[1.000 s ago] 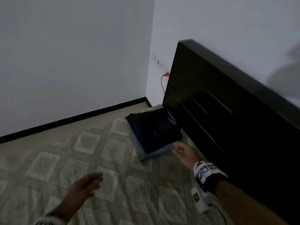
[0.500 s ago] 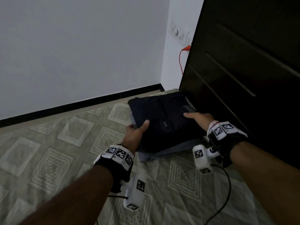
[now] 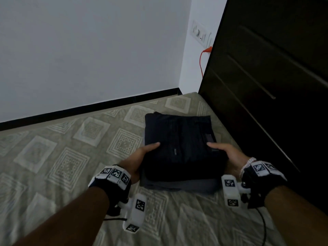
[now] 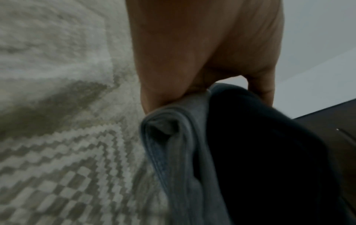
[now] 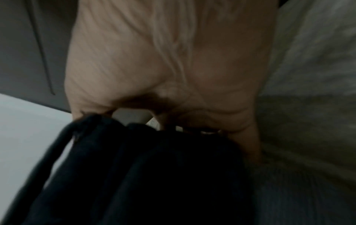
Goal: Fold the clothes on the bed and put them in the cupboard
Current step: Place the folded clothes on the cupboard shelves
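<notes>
Since 0.5 s ago, the stack of folded clothes (image 3: 179,153) has been gripped more fully at both sides: the left hand (image 3: 142,157) is wrapped round its 9 o'clock edge, thumb on top and fingers beneath, and the right hand (image 3: 229,155) round its 3 o'clock edge likewise. The grey garment (image 4: 173,152) is pinched under the dark one (image 4: 260,152). The stack is judged ready to be lifted off the bed (image 3: 62,157), towards the 2 o'clock corner by the headboard (image 3: 266,103), and carried to the cupboard, which is not in view. A small tag (image 3: 175,151) and a patch (image 3: 209,138) are seen on the top garment; no writing can be read.
</notes>
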